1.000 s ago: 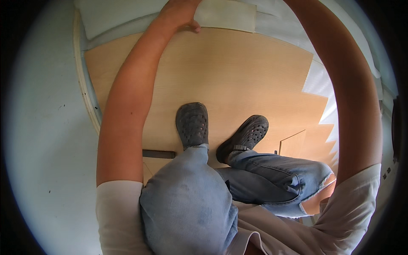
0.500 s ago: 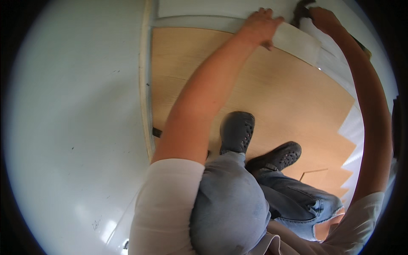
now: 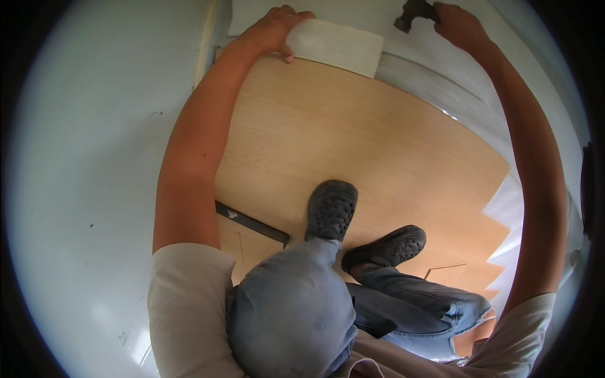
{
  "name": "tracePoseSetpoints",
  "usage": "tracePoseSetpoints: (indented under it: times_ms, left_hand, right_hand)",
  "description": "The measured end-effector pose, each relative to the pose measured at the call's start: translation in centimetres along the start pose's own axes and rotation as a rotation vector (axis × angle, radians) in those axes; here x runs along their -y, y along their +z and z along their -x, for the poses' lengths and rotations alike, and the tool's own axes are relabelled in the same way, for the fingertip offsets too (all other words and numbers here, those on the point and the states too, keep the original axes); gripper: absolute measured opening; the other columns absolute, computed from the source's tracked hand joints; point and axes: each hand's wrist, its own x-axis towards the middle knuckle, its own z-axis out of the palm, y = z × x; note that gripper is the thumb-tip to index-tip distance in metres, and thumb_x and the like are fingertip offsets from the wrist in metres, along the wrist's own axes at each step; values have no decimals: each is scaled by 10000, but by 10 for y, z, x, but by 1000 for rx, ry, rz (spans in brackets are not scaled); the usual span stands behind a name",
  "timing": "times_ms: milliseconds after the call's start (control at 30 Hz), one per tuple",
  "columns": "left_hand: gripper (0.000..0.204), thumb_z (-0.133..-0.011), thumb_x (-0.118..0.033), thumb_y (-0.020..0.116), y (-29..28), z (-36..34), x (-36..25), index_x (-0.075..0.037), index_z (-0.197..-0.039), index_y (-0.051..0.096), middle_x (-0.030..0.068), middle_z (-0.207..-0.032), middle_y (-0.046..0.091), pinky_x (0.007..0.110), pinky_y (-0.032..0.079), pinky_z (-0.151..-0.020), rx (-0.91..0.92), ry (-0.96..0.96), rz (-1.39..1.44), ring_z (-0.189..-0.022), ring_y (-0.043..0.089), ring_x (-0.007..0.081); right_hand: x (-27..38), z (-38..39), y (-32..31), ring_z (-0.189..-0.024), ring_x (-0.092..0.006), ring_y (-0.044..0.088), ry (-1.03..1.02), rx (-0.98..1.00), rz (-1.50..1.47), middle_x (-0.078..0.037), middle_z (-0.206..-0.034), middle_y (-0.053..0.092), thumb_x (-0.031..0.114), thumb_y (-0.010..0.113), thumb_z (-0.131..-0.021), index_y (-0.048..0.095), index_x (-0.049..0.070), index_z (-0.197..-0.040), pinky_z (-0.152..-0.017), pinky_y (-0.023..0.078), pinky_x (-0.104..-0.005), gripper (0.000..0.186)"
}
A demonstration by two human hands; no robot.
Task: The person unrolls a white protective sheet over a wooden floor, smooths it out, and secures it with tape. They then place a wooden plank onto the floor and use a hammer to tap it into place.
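My left hand (image 3: 274, 33) grips the left end of a flat pale block (image 3: 337, 49), its thumb at the near side and its fingers over the top. The block lies along the far edge of the light wood floor planks (image 3: 359, 120). To the right of the block, my right hand (image 3: 461, 26) is closed round a hammer (image 3: 414, 12) near its dark head. The hammer head hangs apart from the block, over the white sheeting. Most of the handle is hidden behind my hand and forearm.
A white wall (image 3: 107, 189) runs along the left. A black flat bar (image 3: 252, 223) with a bent end lies on the planks by my left knee. My black clogs (image 3: 333, 208) stand on the planks. White underlay (image 3: 507, 205) shows beyond their stepped right ends.
My left hand has moved left along the plank edge, bringing the pale block with it. The hammer has shifted slightly left. More of the black bar now shows beside my left arm.
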Motion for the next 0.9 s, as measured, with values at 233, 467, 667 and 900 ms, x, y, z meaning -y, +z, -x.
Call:
tracePoseSetpoints:
  times_ms: [233, 467, 667, 900]
  left_hand:
    - [1111, -530, -65, 951, -8, 2, -4, -116, -1525, 459, 235, -1369, 526, 450, 426, -1137, -31, 121, -71, -1318, 473, 438]
    - [1141, -514, -27, 945, -13, 9, -3, -132, -1537, 451, 228, -1388, 513, 441, 413, -1153, -18, 47, -75, -1349, 444, 424]
    - [1204, -522, -69, 977, 2, 2, 13, -162, -1575, 401, 233, -1545, 385, 423, 377, -1200, -21, -10, -152, -1433, 369, 417]
    - [1234, -550, -90, 985, 9, -3, 8, -201, -1604, 351, 214, -1622, 301, 423, 350, -1233, 25, -104, -176, -1495, 302, 416]
  right_hand:
    - [66, -60, 13, -987, -332, 725, -54, -19, 83, -161, -1055, 746, 187, 652, -919, 727, 36, -1083, -800, 589, -463, 235]
    - [89, -81, -11, -1002, -331, 723, -96, 21, 127, -139, -1067, 749, 164, 670, -892, 748, 58, -1052, -828, 590, -459, 207]
    - [103, -83, 19, -971, -331, 728, -194, -12, 202, -163, -1021, 749, 130, 645, -893, 747, 45, -1015, -794, 595, -467, 180]
    - [93, -111, 42, -1017, -349, 724, -135, -47, 18, -193, -1110, 741, 218, 709, -901, 741, 89, -1083, -848, 592, -468, 225]
